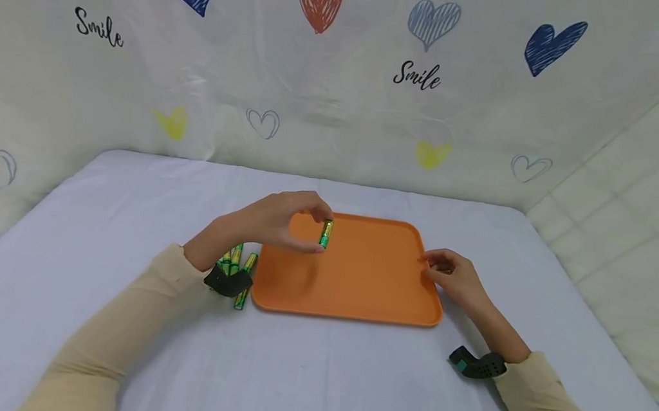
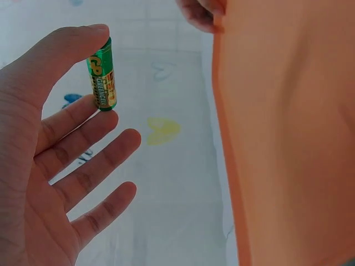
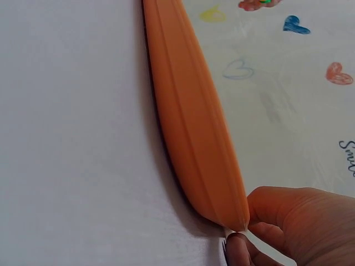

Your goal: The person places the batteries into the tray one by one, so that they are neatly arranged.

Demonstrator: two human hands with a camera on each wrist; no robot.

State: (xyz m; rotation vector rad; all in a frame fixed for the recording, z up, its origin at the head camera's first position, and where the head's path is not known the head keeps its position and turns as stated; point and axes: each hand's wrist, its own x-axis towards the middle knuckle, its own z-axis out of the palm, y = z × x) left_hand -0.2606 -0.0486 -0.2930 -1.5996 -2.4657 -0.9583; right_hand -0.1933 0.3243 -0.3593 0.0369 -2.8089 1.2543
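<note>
Between thumb and fingertips my left hand [image 1: 278, 219] pinches a green and gold battery [image 1: 326, 233] by its two ends, held above an orange tray [image 1: 359, 272]. In the left wrist view the battery [image 2: 102, 75] shows "GP" lettering, and the other fingers spread apart below it. My right hand [image 1: 456, 277] is at the tray's right edge, with thumb and fingers about the rim; the right wrist view shows them at the tray's [image 3: 194, 122] end. More batteries [image 1: 247, 270] lie on the white cloth left of the tray, partly hidden by the left wrist.
White cloth [image 1: 293, 370] covers the table. Behind it hangs a pale backdrop [image 1: 349, 104] printed with hearts and the word "Smile". A dark strap [image 1: 228, 281] sits on the left wrist, another strap [image 1: 476, 363] on the right.
</note>
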